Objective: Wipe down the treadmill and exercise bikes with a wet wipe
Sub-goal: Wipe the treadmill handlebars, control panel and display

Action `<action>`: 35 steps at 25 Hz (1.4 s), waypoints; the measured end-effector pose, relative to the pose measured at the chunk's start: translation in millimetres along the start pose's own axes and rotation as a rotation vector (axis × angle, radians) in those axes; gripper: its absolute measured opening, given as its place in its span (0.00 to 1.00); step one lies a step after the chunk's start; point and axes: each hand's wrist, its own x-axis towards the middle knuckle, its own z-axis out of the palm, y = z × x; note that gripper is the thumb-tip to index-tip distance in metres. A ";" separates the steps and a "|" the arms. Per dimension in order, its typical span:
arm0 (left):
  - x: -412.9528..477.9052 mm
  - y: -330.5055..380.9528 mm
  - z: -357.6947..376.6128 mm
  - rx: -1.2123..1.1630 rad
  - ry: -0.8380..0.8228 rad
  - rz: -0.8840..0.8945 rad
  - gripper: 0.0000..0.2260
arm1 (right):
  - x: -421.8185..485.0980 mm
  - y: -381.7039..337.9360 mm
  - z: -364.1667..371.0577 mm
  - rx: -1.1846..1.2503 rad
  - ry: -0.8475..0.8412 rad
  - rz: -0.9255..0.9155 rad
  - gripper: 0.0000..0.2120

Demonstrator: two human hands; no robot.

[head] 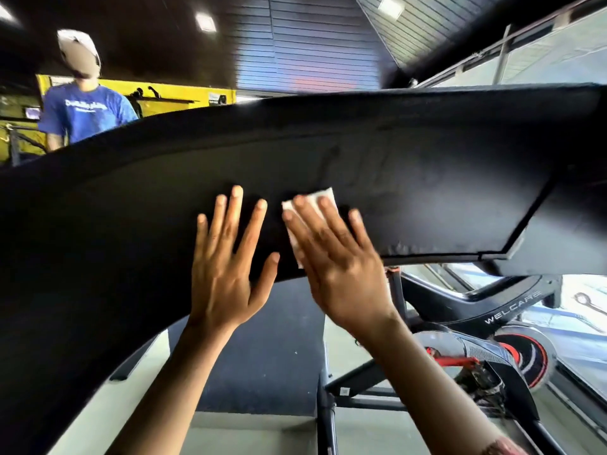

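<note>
A wide black treadmill console panel [427, 178] fills the middle of the head view. My left hand [226, 270] lies flat on it with fingers spread and straight. Just to the right, my right hand [338, 264] presses a white wet wipe [323, 197] flat against the panel with straight fingers; only the wipe's top and left edges show past the fingers. Faint smear marks sit on the panel above the wipe. A black exercise bike [492, 323] marked WELCARE, with a red-trimmed flywheel, stands lower right, beyond the panel.
A person in a blue T-shirt [85, 110] stands behind the panel at upper left, before a yellow wall [184, 93]. Glass panes [558, 54] run along the right. The treadmill's dark frame [328, 399] and pale floor [249, 435] show below.
</note>
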 end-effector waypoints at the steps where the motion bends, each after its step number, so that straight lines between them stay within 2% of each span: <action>1: 2.1 0.8 -0.7 -0.003 0.006 0.005 0.27 | 12.6 10.2 -3.7 -0.042 0.021 0.001 0.21; 2: 4.9 2.0 -1.4 -0.003 0.014 0.012 0.27 | 21.7 23.0 -8.1 -0.071 0.057 0.069 0.21; 5: 15.0 3.5 -2.5 -0.003 0.032 0.027 0.27 | 25.8 38.1 -16.2 -0.040 0.222 0.433 0.21; 6: 18.5 3.2 -2.2 -0.006 0.038 0.024 0.27 | 28.3 29.5 -13.2 -0.015 0.255 0.474 0.21; 8: 22.6 3.4 -0.7 -0.018 0.038 0.012 0.27 | 39.9 3.8 -0.4 0.052 0.215 0.362 0.22; 10: 24.0 4.3 0.8 -0.032 0.038 -0.001 0.27 | 51.4 -9.1 5.9 0.086 0.128 0.131 0.23; 12: 24.9 7.2 1.0 -0.034 0.038 0.011 0.27 | 49.9 10.1 -0.1 -0.001 0.118 0.041 0.21; 13: 26.5 9.4 1.2 -0.031 0.041 0.031 0.27 | 42.2 26.5 -5.1 -0.048 0.137 0.087 0.21; 17: 34.1 20.1 6.0 -0.049 0.048 0.085 0.27 | 1.7 62.7 -22.4 -0.012 0.280 0.571 0.22; 18: 34.6 21.8 7.5 -0.049 0.052 0.078 0.27 | -3.4 53.9 -18.1 0.031 0.255 0.570 0.22; 21: 32.8 25.1 10.2 -0.039 0.052 0.048 0.27 | -20.5 26.1 -5.1 0.045 0.102 0.197 0.21; 22: 32.1 26.0 10.4 -0.040 0.049 0.046 0.27 | -22.5 34.2 -7.9 -0.003 0.098 0.142 0.20; 23: 31.9 26.4 10.4 -0.044 0.048 0.045 0.27 | -21.8 47.3 -12.4 -0.035 0.127 0.189 0.20; 26: 32.5 27.2 10.3 -0.051 0.053 0.042 0.27 | -7.0 63.7 -23.8 0.063 0.245 0.560 0.22; 27: 32.8 26.9 10.4 -0.046 0.055 0.042 0.27 | -1.4 55.2 -21.6 0.115 0.230 0.546 0.23; 30: 32.8 27.0 9.8 -0.034 0.053 0.041 0.27 | -5.0 34.1 -11.6 0.130 0.111 0.185 0.22; 31: 32.7 26.8 9.4 -0.039 0.051 0.043 0.27 | -8.6 40.7 -12.6 0.116 0.110 0.157 0.22; 33: 35.7 26.6 7.4 -0.046 0.066 0.059 0.27 | -10.3 60.9 -19.1 0.162 0.215 0.321 0.21; 35: 46.2 26.9 5.0 -0.053 0.088 0.073 0.27 | 1.9 72.3 -27.7 0.297 0.427 0.512 0.19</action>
